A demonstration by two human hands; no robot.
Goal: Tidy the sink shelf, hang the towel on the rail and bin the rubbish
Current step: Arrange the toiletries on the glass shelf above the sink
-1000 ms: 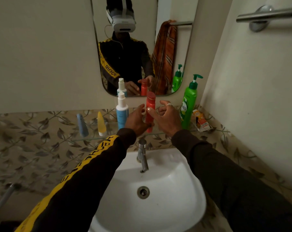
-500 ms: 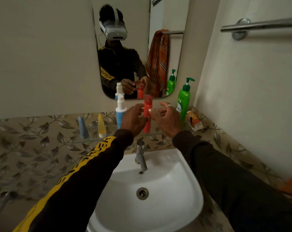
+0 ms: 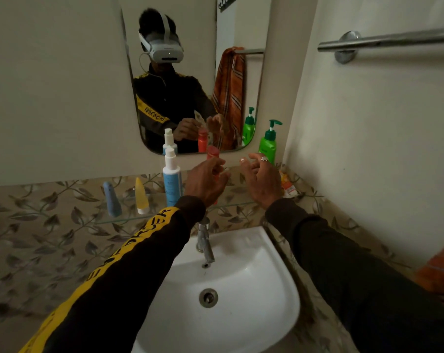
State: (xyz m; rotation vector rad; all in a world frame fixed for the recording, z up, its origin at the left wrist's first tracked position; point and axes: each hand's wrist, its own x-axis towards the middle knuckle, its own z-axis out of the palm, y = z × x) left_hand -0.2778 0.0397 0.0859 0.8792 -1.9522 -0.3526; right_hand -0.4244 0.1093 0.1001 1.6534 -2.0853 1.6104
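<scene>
White sink (image 3: 241,314) bottom centre, tap (image 3: 205,244) above it. Mid-frame: left hand (image 3: 206,183) curled at red bottle (image 3: 212,155) on glass shelf (image 3: 129,217), grip can't be confirmed; right hand (image 3: 263,178) loosely spread, holding nothing. Blue-white bottle (image 3: 172,179) centre-left, green pump bottle (image 3: 268,145) right. Rail (image 3: 394,40) upper right. Towel (image 3: 229,95) hangs in mirror (image 3: 241,26) reflection, top centre.

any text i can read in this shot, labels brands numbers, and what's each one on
Left sleeve: black letters on the yellow stripe, distorted; not surely readable.
Mirror: the same stripe lettering, reversed and blurred; not readable.
Green pump bottle: label too dark to read.
Blue spray bottle: print too small to read.
Orange packet: print blurred; not readable.
Red bottle, blue tube, yellow tube: no text visible.
</scene>
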